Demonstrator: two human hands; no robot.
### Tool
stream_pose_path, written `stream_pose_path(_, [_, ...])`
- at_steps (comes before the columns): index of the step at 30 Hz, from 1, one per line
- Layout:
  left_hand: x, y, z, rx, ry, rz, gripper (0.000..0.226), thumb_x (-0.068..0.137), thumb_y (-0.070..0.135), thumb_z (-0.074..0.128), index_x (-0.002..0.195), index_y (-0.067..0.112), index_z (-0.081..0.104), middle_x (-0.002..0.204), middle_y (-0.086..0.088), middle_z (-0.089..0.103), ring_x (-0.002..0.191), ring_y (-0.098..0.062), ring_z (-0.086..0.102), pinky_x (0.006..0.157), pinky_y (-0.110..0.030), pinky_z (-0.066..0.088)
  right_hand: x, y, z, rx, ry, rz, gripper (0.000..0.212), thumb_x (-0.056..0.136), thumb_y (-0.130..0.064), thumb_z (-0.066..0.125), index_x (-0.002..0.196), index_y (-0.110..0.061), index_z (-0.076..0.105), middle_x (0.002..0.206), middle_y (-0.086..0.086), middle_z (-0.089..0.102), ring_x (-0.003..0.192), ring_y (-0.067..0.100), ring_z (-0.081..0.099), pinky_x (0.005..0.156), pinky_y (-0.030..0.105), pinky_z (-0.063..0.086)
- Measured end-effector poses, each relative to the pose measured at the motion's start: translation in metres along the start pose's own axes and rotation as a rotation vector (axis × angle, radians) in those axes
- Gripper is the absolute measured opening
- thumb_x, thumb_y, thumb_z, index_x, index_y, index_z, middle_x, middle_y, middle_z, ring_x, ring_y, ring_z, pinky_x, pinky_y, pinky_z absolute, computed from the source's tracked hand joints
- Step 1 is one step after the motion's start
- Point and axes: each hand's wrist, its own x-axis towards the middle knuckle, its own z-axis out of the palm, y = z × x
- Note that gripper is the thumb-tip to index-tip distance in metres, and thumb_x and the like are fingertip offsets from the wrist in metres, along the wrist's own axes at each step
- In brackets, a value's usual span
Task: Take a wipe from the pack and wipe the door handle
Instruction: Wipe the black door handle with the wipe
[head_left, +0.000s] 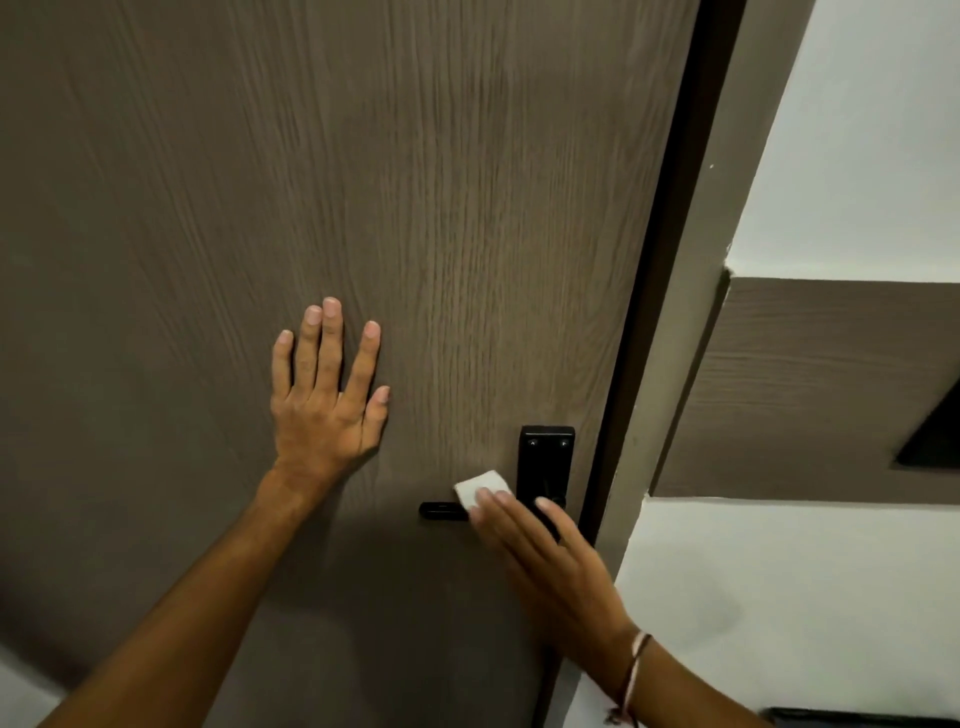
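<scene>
The left hand (324, 395) lies flat and open against the brown wood-grain door (363, 182) at centre-left of the frame, fingers spread, holding nothing. Lower right of it, the right hand (540, 551) presses a folded white wipe (480, 491) under its fingertips onto the black door handle (441, 510). The lever's free end sticks out left of the wipe; the black lock plate (545, 457) stands just above the right fingers. A thread bracelet (634, 675) circles the right wrist.
</scene>
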Motion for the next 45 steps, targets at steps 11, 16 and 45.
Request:
stream_pose_path(11, [-0.006, -0.003, 0.004, 0.018, 0.000, -0.012, 0.066, 0.107, 0.041, 0.029, 0.167, 0.014, 0.016, 0.177, -0.012, -0.007, 0.164, -0.029, -0.001, 0.134, -0.049, 0.004, -0.023, -0.005, 0.010, 0.018, 0.042, 0.019, 0.097, 0.088, -0.027, 0.069, 0.162, -0.006, 0.010, 0.171, 0.020, -0.009, 0.159, 0.034, -0.006, 0.130, 0.052, 0.000])
stream_pose_path(16, [-0.005, -0.003, 0.007, 0.015, 0.005, -0.010, 0.066, 0.107, 0.040, 0.028, 0.166, 0.014, 0.017, 0.177, -0.012, -0.006, 0.164, -0.030, -0.001, 0.134, -0.049, 0.003, -0.023, -0.009, 0.010, 0.141, 0.097, 0.297, 0.101, 0.090, -0.032, 0.071, 0.162, -0.006, 0.007, 0.172, 0.016, -0.008, 0.160, 0.032, -0.003, 0.130, 0.048, -0.003])
stream_pose_path(45, [-0.002, 0.001, 0.002, 0.026, 0.027, 0.006, 0.064, 0.108, 0.038, 0.026, 0.166, 0.011, 0.016, 0.156, -0.038, 0.038, 0.164, -0.027, -0.003, 0.134, -0.048, 0.003, 0.004, -0.088, 0.029, 0.398, 0.197, 0.802, 0.105, 0.093, -0.070, 0.052, 0.163, -0.007, 0.005, 0.174, 0.012, -0.003, 0.160, 0.031, 0.009, 0.131, 0.042, 0.002])
